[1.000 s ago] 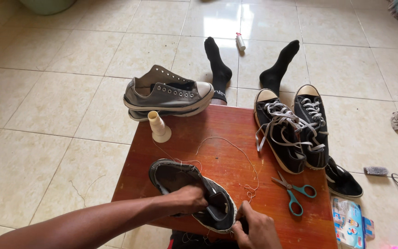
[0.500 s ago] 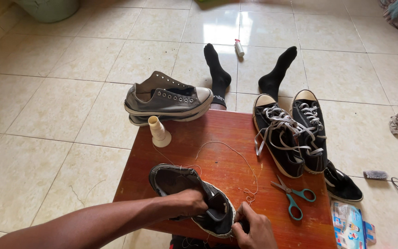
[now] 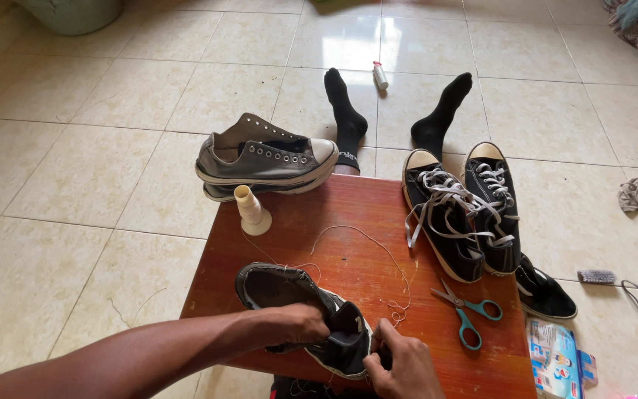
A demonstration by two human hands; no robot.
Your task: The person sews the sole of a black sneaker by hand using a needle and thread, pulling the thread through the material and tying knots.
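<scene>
A black low sneaker (image 3: 282, 290) lies on the red-brown wooden table (image 3: 348, 214) near its front edge. My left hand (image 3: 300, 323) grips the sneaker's side and tongue. My right hand (image 3: 400, 366) is closed at the sneaker's toe end, fingers pinched where a thin tan thread (image 3: 378, 247) ends. That thread loops across the table back to a cream thread spool (image 3: 249, 210). Whether the right hand holds a needle is hidden.
Teal-handled scissors (image 3: 470, 314) lie right of the sneaker. A grey sneaker pair (image 3: 263, 159) sits at the table's far left, a black laced pair (image 3: 459, 210) at the right. Two feet in black socks (image 3: 348, 122) rest on the tiled floor beyond. A printed packet (image 3: 555, 355) lies lower right.
Both hands have stayed on the black sneaker with only slight shifts. The view has tilted a little; nothing on the table has moved.
</scene>
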